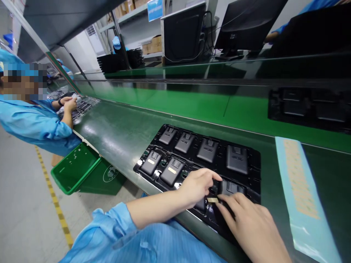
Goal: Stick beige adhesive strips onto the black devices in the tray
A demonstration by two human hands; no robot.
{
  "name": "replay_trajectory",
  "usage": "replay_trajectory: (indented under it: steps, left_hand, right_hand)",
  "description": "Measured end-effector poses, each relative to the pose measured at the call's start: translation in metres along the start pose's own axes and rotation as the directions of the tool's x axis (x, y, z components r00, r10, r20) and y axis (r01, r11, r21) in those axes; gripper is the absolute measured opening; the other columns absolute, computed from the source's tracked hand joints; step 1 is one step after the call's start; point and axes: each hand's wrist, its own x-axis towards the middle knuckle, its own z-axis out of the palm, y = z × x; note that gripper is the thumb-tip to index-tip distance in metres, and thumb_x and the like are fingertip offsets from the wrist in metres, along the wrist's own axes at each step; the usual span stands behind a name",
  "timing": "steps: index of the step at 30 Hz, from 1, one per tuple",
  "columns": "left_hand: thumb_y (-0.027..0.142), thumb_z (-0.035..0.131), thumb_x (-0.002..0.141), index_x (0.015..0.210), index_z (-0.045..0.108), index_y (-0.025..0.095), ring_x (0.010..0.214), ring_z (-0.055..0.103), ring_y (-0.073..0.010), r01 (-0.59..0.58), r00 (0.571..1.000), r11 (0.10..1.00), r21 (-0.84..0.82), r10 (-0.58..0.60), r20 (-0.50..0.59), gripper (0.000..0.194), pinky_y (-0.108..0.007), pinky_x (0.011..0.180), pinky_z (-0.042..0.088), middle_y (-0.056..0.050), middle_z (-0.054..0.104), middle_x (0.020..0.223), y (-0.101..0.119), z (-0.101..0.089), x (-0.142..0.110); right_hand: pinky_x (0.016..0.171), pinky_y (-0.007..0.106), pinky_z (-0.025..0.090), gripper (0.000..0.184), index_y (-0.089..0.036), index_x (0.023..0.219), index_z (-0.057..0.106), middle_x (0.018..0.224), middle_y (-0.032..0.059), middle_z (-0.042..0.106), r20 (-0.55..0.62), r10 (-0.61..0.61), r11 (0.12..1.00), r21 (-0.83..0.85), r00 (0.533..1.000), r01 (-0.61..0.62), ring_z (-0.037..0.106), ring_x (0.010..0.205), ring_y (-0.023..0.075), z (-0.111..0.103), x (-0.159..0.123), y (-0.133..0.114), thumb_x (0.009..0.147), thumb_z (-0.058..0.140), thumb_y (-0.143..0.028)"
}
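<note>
A black plastic tray [175, 146] lies on the green bench, with several dark grey box-shaped devices in its pockets. In the near row, the two leftmost devices [172, 171] each carry a small yellow label. My right hand [246, 219] pinches a small yellow label [212, 200] between thumb and index finger, beside the near-row device at the right end [232, 188]. My left hand [199, 185] is over the near row with its index finger stretched toward that device; its thumb is hidden. Another near-row device is mostly covered by my left hand and wrist.
To the right lies a light-blue sheet [283, 175] bearing rows of yellow labels. Another black tray [274, 113] of devices is at the far right. A green bin [82, 175] stands left below the bench edge. A co-worker [35, 120] in blue works at the far left. Monitors [241, 25] stand behind.
</note>
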Motion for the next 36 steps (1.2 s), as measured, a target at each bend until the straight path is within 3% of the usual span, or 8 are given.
replay_trajectory:
  steps: [8,13,16,23,27,30,33,36]
  left_hand:
    - [0.011,0.034,0.076,0.056,0.040,0.014,0.044,0.029,-0.0035,0.035,0.999,0.999,-0.012,-0.036,-0.029,0.021,-0.018,0.048,0.027,0.007,0.029,0.046,0.004,0.013,0.022]
    - [0.012,0.031,0.078,0.063,0.044,0.013,0.045,0.030,-0.0037,0.062,0.998,0.996,-0.058,-0.061,0.025,0.020,-0.018,0.050,0.028,0.006,0.032,0.050,0.003,0.005,0.027]
    - [0.016,0.032,0.079,0.067,0.045,0.014,0.048,0.032,-0.0045,-0.040,0.995,0.984,0.176,0.023,0.096,0.017,-0.019,0.051,0.029,0.006,0.036,0.055,0.000,0.000,0.024]
    - [0.032,0.029,0.083,0.071,0.040,0.018,0.066,0.041,-0.0092,-0.291,0.953,0.734,0.613,0.170,0.250,0.022,-0.022,0.064,0.035,0.004,0.041,0.066,-0.003,-0.002,0.015]
    - [0.033,0.026,0.084,0.067,0.037,0.019,0.062,0.041,-0.0096,-0.291,0.955,0.682,0.671,0.165,0.247,0.025,-0.022,0.060,0.034,0.003,0.041,0.063,-0.003,-0.003,0.013]
    - [0.033,0.021,0.085,0.065,0.035,0.019,0.057,0.042,-0.0101,-0.299,0.954,0.592,0.749,0.205,0.219,0.029,-0.022,0.057,0.034,0.003,0.040,0.059,0.000,-0.002,0.011]
    - [0.032,0.025,0.085,0.073,0.041,0.018,0.058,0.048,-0.0122,-0.316,0.946,0.378,0.870,0.199,0.257,0.024,-0.024,0.057,0.036,0.002,0.047,0.062,0.001,0.002,0.008]
    - [0.028,0.028,0.084,0.086,0.044,0.016,0.066,0.056,-0.0156,-0.381,0.924,0.201,0.902,0.097,0.369,0.021,-0.026,0.058,0.040,-0.003,0.058,0.074,-0.003,0.007,0.005]
  right_hand:
    - [0.042,0.027,0.023,0.052,-0.017,0.054,0.051,0.053,0.0038,0.044,0.129,-0.050,0.993,-0.103,0.990,0.063,0.045,0.043,0.0147,0.014,0.010,-0.005,0.089,0.013,-0.020]
    - [0.042,0.026,0.029,0.047,-0.020,0.054,0.048,0.054,0.0003,0.045,0.136,0.048,0.986,0.151,0.990,-0.069,0.045,0.041,0.0125,0.007,0.011,0.005,0.090,0.019,-0.030]
    - [0.042,0.025,0.033,0.041,-0.021,0.062,0.050,0.062,-0.0007,0.049,0.063,0.225,0.948,0.217,0.972,-0.233,0.048,0.045,0.0123,-0.002,0.018,0.012,0.089,0.027,-0.042]
    - [0.046,0.027,0.034,0.035,-0.021,0.069,0.050,0.065,0.0010,0.050,-0.049,0.313,0.928,0.228,0.948,-0.295,0.049,0.053,0.0149,0.001,0.026,0.008,0.088,0.030,-0.042]
    - [0.048,0.026,0.038,0.026,-0.022,0.073,0.051,0.068,0.0009,0.052,0.073,0.400,0.833,0.387,0.914,-0.396,0.050,0.054,0.0146,0.001,0.020,0.004,0.084,0.038,-0.041]
    - [0.054,0.029,0.044,0.025,-0.022,0.085,0.049,0.072,0.0018,0.054,0.137,0.584,0.654,0.504,0.800,-0.564,0.054,0.062,0.0184,-0.004,0.006,0.011,0.078,0.043,-0.045]
    - [0.052,0.033,0.044,0.034,-0.023,0.086,0.049,0.072,0.0031,0.054,0.101,0.738,0.596,0.366,0.667,-0.715,0.054,0.063,0.0221,-0.010,-0.011,0.021,0.073,0.044,-0.054]
    - [0.043,0.033,0.041,0.042,-0.023,0.073,0.050,0.063,0.0029,0.050,0.159,0.676,0.692,0.198,0.719,-0.695,0.051,0.054,0.0215,-0.011,-0.022,0.026,0.072,0.037,-0.064]
